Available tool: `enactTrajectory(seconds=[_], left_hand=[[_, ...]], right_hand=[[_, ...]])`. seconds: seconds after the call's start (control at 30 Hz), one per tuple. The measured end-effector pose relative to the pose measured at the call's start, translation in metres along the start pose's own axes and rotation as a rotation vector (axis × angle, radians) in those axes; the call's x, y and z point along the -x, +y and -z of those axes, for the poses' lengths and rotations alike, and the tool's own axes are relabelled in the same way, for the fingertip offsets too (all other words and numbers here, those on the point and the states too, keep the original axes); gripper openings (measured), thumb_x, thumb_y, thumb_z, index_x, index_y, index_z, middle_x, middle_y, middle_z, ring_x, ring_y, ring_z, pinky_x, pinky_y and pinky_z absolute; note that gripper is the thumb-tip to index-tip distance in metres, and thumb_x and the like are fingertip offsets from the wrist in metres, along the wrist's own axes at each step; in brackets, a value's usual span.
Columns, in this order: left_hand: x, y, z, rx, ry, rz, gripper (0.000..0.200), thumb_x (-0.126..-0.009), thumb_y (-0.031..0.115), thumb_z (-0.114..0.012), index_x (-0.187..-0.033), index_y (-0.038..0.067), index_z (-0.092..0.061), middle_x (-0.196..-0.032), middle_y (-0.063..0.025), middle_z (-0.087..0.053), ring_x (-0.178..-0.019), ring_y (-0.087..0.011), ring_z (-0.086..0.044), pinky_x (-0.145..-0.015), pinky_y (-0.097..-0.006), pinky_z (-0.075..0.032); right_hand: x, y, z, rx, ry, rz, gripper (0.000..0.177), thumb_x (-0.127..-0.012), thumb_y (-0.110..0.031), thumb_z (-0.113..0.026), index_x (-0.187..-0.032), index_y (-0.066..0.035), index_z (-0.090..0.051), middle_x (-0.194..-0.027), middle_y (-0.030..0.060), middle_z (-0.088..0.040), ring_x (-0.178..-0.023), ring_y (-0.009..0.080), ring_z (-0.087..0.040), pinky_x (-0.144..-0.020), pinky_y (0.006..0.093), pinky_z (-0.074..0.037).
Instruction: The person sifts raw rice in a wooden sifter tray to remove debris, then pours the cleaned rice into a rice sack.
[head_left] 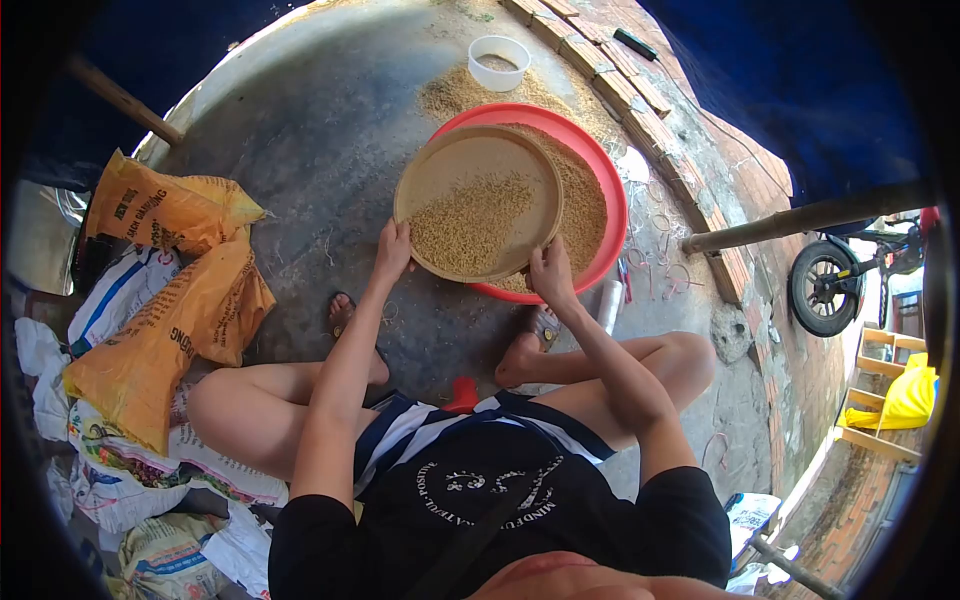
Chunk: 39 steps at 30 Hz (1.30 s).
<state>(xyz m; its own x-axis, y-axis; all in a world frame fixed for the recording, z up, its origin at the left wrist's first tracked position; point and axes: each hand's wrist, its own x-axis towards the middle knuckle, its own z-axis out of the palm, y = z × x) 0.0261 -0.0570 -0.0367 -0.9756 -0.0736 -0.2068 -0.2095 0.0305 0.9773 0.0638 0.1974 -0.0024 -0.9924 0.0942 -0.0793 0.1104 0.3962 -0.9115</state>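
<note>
A round, shallow sieve (480,205) with a tan rim holds a layer of grain, heaped toward its lower left. My left hand (394,250) grips the rim at the lower left, and my right hand (550,272) grips it at the lower right. The sieve overlaps a wide red basin (616,210) and hides much of its left part. More grain (583,200) shows inside the basin, to the right of the sieve. Whether the sieve touches the basin cannot be made out.
Beyond the basin, a clear white tub (499,62) stands among spilled grain. Orange sacks (165,340) and white sacks lie at the left. A brick edging (680,180) and a wooden pole (800,216) are at the right, near a wheeled vehicle (826,288).
</note>
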Motion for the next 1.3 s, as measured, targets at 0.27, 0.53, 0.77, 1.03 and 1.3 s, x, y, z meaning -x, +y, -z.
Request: enactTrajectory(seconds=[0.27, 0.53, 0.77, 1.03, 1.3], left_hand=[[0.011, 0.021, 0.017, -0.138, 0.134, -0.144, 0.024, -0.087, 0.018, -0.03, -0.095, -0.002, -0.041, -0.052, -0.0045, -0.043, -0.032, -0.0119, -0.041, -0.029, -0.0263, -0.033], [0.014, 0.011, 0.037, -0.177, 0.243, -0.191, 0.025, -0.085, 0.016, -0.03, -0.098, -0.002, -0.042, -0.053, -0.0064, -0.044, -0.033, -0.0144, -0.043, -0.03, -0.0278, -0.034], [0.017, 0.022, 0.063, -0.043, 0.139, -0.046, 0.025, -0.083, 0.017, -0.031, -0.091, -0.002, -0.045, -0.052, -0.0053, -0.045, -0.033, -0.0136, -0.042, -0.029, -0.0269, -0.034], [0.028, 0.07, 0.117, -0.121, 0.077, -0.089, 0.027, -0.082, 0.018, -0.031, -0.085, -0.004, -0.047, -0.054, -0.0076, -0.051, -0.038, -0.0138, -0.049, -0.032, -0.0252, -0.038], [0.03, 0.116, 0.189, -0.419, 0.062, 0.097, 0.033, -0.082, 0.023, -0.034, -0.09, -0.005, -0.049, -0.066, -0.0129, -0.056, -0.047, -0.0183, -0.055, -0.039, -0.026, -0.042]], right_hand=[[-0.007, -0.007, -0.02, -0.207, -0.131, -0.115, 0.016, -0.083, -0.008, -0.035, -0.095, 0.001, -0.03, -0.054, 0.0085, -0.045, -0.036, 0.0141, -0.045, -0.032, 0.0258, -0.036], [-0.008, -0.019, -0.032, -0.22, -0.166, -0.143, 0.014, -0.081, -0.011, -0.037, -0.085, 0.002, -0.039, -0.055, 0.0083, -0.046, -0.035, 0.0146, -0.045, -0.031, 0.0253, -0.034], [-0.017, -0.053, -0.024, -0.537, -0.463, -0.321, 0.018, -0.079, -0.017, -0.044, -0.084, 0.0, -0.047, -0.063, 0.0061, -0.049, -0.04, 0.0134, -0.042, -0.036, 0.0239, -0.033], [-0.035, -0.088, -0.053, -0.707, -0.628, -0.554, 0.015, -0.08, -0.015, -0.045, -0.089, -0.004, -0.045, -0.075, 0.0057, -0.05, -0.045, 0.012, -0.041, -0.038, 0.0212, -0.032], [-0.045, -0.135, -0.093, -0.783, -0.753, -0.596, 0.01, -0.081, -0.015, -0.044, -0.086, -0.006, -0.048, -0.062, 0.0016, -0.05, -0.039, 0.0076, -0.04, -0.032, 0.0161, -0.033]])
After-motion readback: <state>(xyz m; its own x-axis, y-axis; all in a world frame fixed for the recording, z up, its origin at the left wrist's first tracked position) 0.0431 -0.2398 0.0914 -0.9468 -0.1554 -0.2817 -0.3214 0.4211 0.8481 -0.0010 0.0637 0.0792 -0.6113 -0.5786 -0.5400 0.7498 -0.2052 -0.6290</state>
